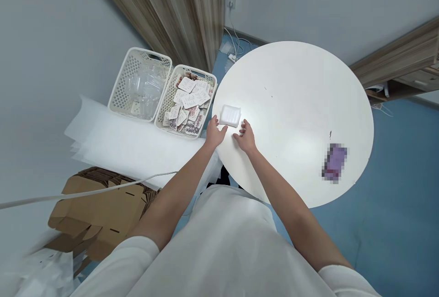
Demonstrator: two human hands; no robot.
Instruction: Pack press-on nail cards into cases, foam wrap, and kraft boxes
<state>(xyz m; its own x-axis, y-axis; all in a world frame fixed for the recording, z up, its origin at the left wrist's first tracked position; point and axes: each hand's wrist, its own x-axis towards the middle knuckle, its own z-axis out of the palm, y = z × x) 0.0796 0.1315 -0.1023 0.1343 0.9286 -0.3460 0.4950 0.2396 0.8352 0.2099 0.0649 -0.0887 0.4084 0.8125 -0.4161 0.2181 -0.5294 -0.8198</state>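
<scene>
A small clear plastic tray (230, 115) with compartments lies near the left edge of the round white table (298, 105). My left hand (215, 133) rests at the tray's near left corner, fingers curled against it. My right hand (245, 136) lies just right of the tray's near edge, fingers bent and touching the table beside it. Neither hand has the tray lifted.
Two white perforated baskets stand left of the table: one (140, 84) with clear plastic trays, one (188, 101) with several printed cards. White foam sheets (130, 144) and flat cardboard boxes (103, 210) lie lower left. A blurred purple object (335, 162) sits on the table's right.
</scene>
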